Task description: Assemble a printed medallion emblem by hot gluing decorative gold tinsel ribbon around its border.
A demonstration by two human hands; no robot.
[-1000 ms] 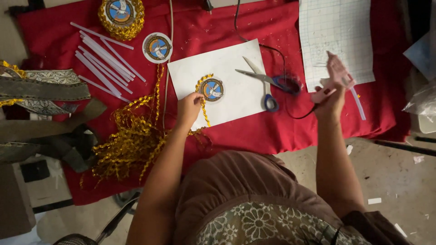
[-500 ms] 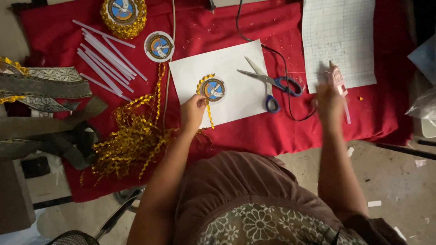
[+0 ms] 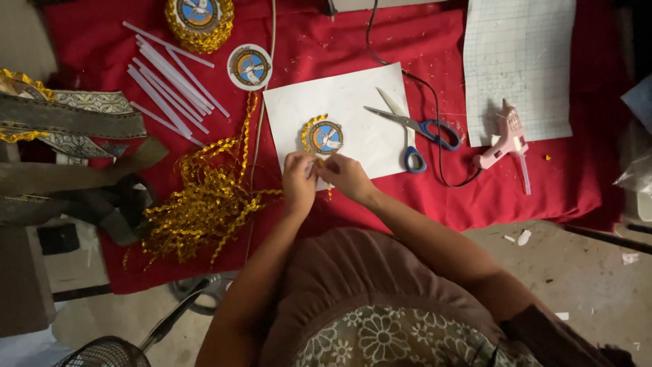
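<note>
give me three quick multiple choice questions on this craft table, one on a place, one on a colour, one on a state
1. Where do the scissors lie?
A. on the floor
B. partly on the white paper sheet, right of the round badge
C. on the gold trim pile

2. What colour is the glue gun?
A. pink
B. black
C. green

3. What are the left hand and right hand doing?
A. both lie flat on the red cloth
B. one holds the scissors
C. both pinch gold trim at the badge's lower edge

Answers:
1 B, the blades rest on the sheet and the blue handles sit at its right edge.
2 A, its body is pale pink and lies beside the grid paper.
3 C, the fingertips of both meet just under the badge.
</note>
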